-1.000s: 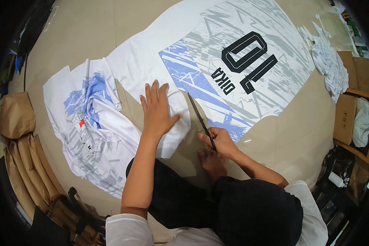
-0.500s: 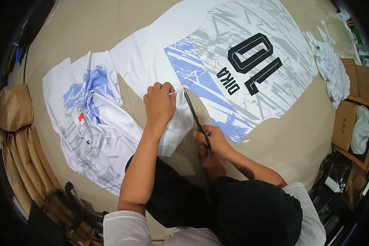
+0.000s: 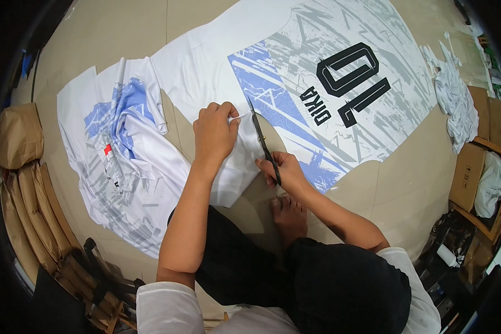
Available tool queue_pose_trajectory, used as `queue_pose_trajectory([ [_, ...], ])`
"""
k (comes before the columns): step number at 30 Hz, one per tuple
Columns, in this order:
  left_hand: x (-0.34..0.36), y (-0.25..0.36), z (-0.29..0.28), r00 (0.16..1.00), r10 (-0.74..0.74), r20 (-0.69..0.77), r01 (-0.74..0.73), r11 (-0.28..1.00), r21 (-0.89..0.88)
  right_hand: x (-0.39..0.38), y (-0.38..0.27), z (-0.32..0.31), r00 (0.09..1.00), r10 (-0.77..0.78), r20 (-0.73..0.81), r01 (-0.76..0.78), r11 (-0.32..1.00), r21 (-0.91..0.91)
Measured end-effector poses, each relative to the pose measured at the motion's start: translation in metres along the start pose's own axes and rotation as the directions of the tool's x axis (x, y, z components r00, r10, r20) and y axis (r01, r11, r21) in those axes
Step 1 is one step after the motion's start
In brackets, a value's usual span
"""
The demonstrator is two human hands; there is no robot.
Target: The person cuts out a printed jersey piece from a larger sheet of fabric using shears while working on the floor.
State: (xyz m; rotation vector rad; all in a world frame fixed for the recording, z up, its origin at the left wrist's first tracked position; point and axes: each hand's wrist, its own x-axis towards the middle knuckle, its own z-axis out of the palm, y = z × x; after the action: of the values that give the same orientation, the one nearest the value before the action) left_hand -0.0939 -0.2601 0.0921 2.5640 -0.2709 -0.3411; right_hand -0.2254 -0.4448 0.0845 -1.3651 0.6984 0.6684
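A white fabric sheet printed with a grey and blue pattern and black lettering [image 3: 395, 125] lies spread on the floor. My left hand [image 3: 216, 131] pinches the sheet's plain white margin [image 3: 242, 175] and lifts it a little. Dark-handled scissors [image 3: 263, 139] are in my right hand [image 3: 286, 171], fingers through the handles. Their blades point away from me, at the border between the white margin and the blue printed part, close to my left fingertips. Further left lies a crumpled printed fabric piece [image 3: 94, 167] with a small red patch.
White fabric scraps [image 3: 453, 106] lie in a heap at the far right. Cardboard boxes [image 3: 466, 172] and a white plastic bag [image 3: 490, 186] stand along the right side. Brown paper-wrapped bundles [image 3: 36, 206] line the left. My bare foot [image 3: 290, 217] rests just below my right hand.
My right hand and the scissors have moved forward, away from me, along the border of the print. My left hand keeps its pinch, slightly further forward. More of my foot shows.
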Motion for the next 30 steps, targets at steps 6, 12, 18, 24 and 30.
queue_pose_trajectory([
  [6, -0.001, 0.003, -0.003, 1.000, 0.006, -0.005, -0.006, 1.000, -0.007, 0.005, -0.009, 0.004, 0.999, -0.004, -0.038, 0.004, 1.000, -0.010],
  [12, -0.001, 0.001, -0.001, 1.000, 0.012, -0.006, -0.012, 1.000, -0.017, 0.008, -0.016, 0.002, 0.999, 0.007, -0.046, -0.010, 0.999, -0.048],
  [18, 0.000, 0.000, -0.001, 1.000, 0.018, -0.015, -0.018, 1.000, -0.020, 0.008, -0.020, 0.001, 0.999, 0.010, -0.039, -0.013, 0.998, -0.064],
  [24, 0.001, -0.001, 0.000, 1.000, 0.014, -0.007, -0.014, 1.000, -0.026, 0.009, -0.018, 0.001, 0.999, 0.001, -0.037, -0.002, 0.999, -0.042],
  [30, 0.000, -0.001, 0.001, 1.000, 0.007, -0.020, -0.007, 1.000, -0.023, 0.009, -0.016, -0.001, 0.999, -0.009, -0.031, 0.009, 1.000, -0.005],
])
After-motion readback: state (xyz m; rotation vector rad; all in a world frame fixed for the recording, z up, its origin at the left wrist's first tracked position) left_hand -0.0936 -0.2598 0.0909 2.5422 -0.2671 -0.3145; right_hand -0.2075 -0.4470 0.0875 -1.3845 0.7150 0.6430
